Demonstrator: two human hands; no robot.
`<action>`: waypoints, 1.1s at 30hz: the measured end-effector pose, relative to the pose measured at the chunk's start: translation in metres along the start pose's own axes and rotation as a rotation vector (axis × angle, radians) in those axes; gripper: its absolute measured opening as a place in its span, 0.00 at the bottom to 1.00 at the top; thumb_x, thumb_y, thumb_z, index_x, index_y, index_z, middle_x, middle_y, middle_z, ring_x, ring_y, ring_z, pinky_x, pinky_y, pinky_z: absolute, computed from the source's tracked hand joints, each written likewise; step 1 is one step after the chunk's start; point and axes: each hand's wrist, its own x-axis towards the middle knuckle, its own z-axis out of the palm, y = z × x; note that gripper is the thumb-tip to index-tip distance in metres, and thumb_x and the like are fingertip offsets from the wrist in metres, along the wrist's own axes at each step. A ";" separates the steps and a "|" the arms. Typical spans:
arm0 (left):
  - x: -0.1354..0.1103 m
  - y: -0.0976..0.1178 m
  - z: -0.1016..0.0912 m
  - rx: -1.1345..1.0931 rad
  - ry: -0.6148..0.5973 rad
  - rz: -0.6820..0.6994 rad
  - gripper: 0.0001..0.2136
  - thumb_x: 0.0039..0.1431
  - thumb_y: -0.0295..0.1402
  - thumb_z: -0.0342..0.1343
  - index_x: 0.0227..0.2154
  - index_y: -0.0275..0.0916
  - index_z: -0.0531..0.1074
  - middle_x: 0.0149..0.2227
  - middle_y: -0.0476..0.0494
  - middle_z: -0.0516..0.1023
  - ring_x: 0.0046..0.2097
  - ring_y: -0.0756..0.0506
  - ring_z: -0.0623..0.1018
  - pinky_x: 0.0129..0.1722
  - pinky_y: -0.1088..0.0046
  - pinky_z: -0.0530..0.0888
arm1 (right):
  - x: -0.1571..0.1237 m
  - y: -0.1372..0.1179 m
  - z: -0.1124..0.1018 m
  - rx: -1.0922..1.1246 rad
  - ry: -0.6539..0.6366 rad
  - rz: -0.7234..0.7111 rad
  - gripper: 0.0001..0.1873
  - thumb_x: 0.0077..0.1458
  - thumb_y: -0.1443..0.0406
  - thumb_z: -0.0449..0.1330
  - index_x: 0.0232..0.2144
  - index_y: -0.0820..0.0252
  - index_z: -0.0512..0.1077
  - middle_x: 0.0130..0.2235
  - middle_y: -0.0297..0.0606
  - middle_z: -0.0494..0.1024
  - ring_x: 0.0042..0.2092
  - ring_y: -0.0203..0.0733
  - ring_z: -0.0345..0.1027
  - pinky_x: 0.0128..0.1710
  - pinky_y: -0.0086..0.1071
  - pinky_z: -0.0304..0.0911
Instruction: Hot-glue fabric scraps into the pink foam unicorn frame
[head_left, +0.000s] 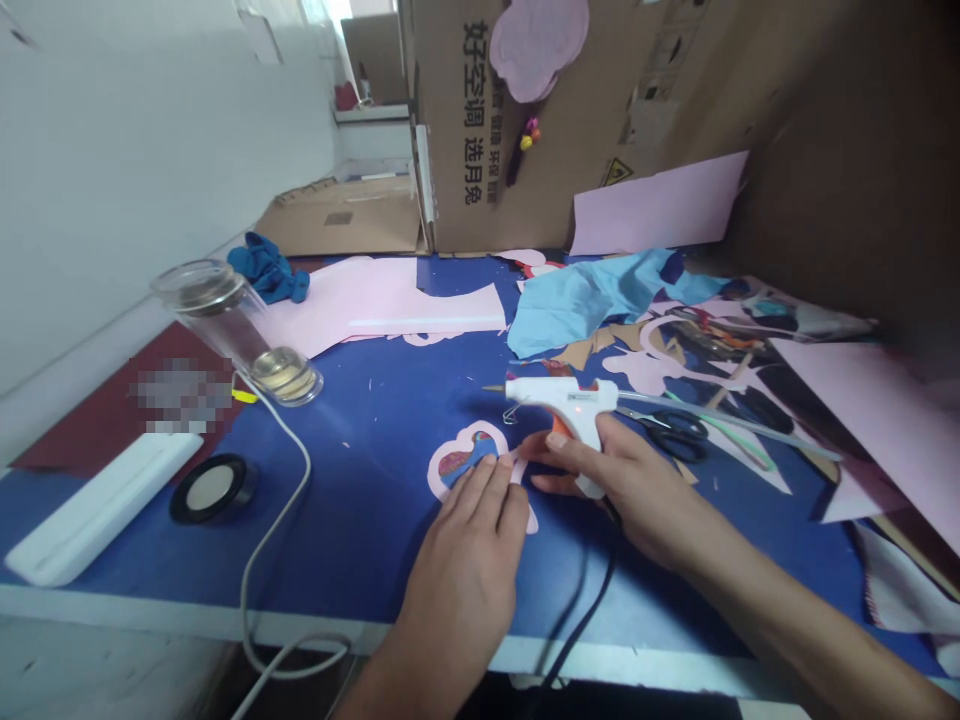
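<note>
My left hand [472, 545] lies flat with its fingers stretched over a pink paper cutout [440, 462], pressing it to the blue tabletop. Inside the cutout's pink border shows a blue and reddish patterned piece [459, 462]; my fingers hide the rest of it. A white hot glue gun [544, 391] is in my right hand [630, 480], its fingers wrapped around the handle by the orange trigger. The nozzle points left, above and behind the cutout. A clear glue stick [720, 412] sticks out of the gun's back end.
Black scissors [675, 432] and paper scraps lie right of the gun. Light blue cloth [585, 300] and pink sheets [375, 290] are farther back. At left stand a glass cup [247, 340], black tape roll [211, 488] and white power strip [105, 505] with a trailing cable. Cardboard [450, 215] rises behind.
</note>
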 end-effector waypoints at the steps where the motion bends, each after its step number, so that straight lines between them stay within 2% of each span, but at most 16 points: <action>1: 0.000 0.000 0.000 -0.002 0.000 -0.003 0.21 0.67 0.18 0.45 0.58 0.29 0.75 0.67 0.29 0.75 0.68 0.31 0.74 0.63 0.49 0.79 | 0.001 0.000 0.000 -0.002 0.016 -0.004 0.15 0.61 0.54 0.72 0.41 0.57 0.77 0.47 0.42 0.83 0.56 0.54 0.79 0.50 0.43 0.81; 4: 0.001 0.000 0.000 -0.010 -0.016 -0.003 0.21 0.68 0.19 0.45 0.59 0.29 0.74 0.67 0.28 0.74 0.69 0.31 0.74 0.64 0.49 0.78 | 0.001 0.000 0.001 -0.002 0.067 -0.019 0.15 0.61 0.53 0.72 0.41 0.56 0.77 0.47 0.41 0.84 0.56 0.55 0.79 0.49 0.43 0.81; 8: 0.001 0.000 0.000 0.000 -0.015 0.001 0.21 0.67 0.19 0.45 0.59 0.29 0.74 0.67 0.28 0.74 0.69 0.31 0.73 0.64 0.49 0.78 | 0.000 0.001 0.001 -0.034 -0.010 0.007 0.16 0.61 0.51 0.71 0.42 0.56 0.77 0.49 0.42 0.84 0.55 0.54 0.79 0.51 0.43 0.80; 12: 0.000 0.000 0.001 0.003 0.000 0.001 0.22 0.67 0.18 0.45 0.59 0.29 0.74 0.68 0.29 0.74 0.69 0.31 0.73 0.64 0.49 0.78 | 0.000 0.002 0.003 -0.027 0.027 -0.018 0.16 0.61 0.52 0.71 0.42 0.56 0.77 0.48 0.42 0.84 0.56 0.54 0.79 0.49 0.43 0.81; 15: 0.000 0.000 0.002 -0.007 -0.008 0.000 0.23 0.66 0.18 0.45 0.59 0.29 0.74 0.68 0.29 0.73 0.70 0.32 0.72 0.64 0.49 0.78 | 0.000 0.002 0.005 -0.038 -0.015 -0.002 0.16 0.62 0.52 0.71 0.42 0.56 0.77 0.48 0.42 0.83 0.55 0.53 0.79 0.49 0.42 0.81; 22: -0.001 0.000 0.002 -0.019 -0.010 -0.002 0.23 0.66 0.17 0.46 0.60 0.29 0.74 0.68 0.29 0.73 0.70 0.31 0.72 0.64 0.47 0.78 | 0.003 0.003 0.006 -0.034 0.004 -0.010 0.16 0.60 0.52 0.72 0.40 0.56 0.77 0.47 0.42 0.83 0.54 0.53 0.79 0.49 0.42 0.81; 26: 0.000 0.000 0.001 -0.005 -0.011 -0.004 0.22 0.67 0.18 0.46 0.59 0.29 0.74 0.68 0.29 0.74 0.69 0.31 0.73 0.63 0.48 0.79 | 0.000 0.000 0.005 -0.031 0.056 -0.029 0.18 0.57 0.51 0.73 0.40 0.56 0.76 0.47 0.42 0.83 0.55 0.55 0.79 0.47 0.43 0.81; 30: 0.000 -0.001 0.000 -0.002 0.013 0.007 0.20 0.68 0.19 0.46 0.58 0.29 0.75 0.67 0.29 0.75 0.68 0.31 0.74 0.63 0.49 0.79 | -0.005 -0.001 0.004 -0.042 -0.010 0.008 0.18 0.60 0.50 0.72 0.42 0.56 0.77 0.49 0.43 0.84 0.56 0.55 0.79 0.50 0.44 0.81; 33: 0.001 -0.001 -0.001 -0.005 0.009 0.003 0.20 0.68 0.18 0.46 0.58 0.29 0.75 0.67 0.29 0.75 0.69 0.32 0.74 0.63 0.50 0.79 | -0.008 -0.001 0.004 -0.033 0.028 -0.010 0.17 0.60 0.51 0.72 0.40 0.55 0.77 0.48 0.42 0.84 0.56 0.54 0.79 0.49 0.43 0.81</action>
